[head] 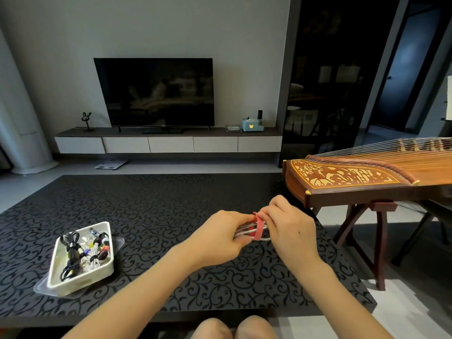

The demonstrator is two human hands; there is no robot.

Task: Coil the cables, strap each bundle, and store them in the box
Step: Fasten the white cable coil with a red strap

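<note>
Over the dark patterned surface (146, 216) both hands pinch a white cable coil (244, 232): left hand (220, 237) steadies loops, right hand (289, 230) wraps the pink strap (258, 228); box (102, 269) waits left.

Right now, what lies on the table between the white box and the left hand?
In the head view, only bare patterned tabletop, apart from the clear lid edge jutting from under the white box.
</note>
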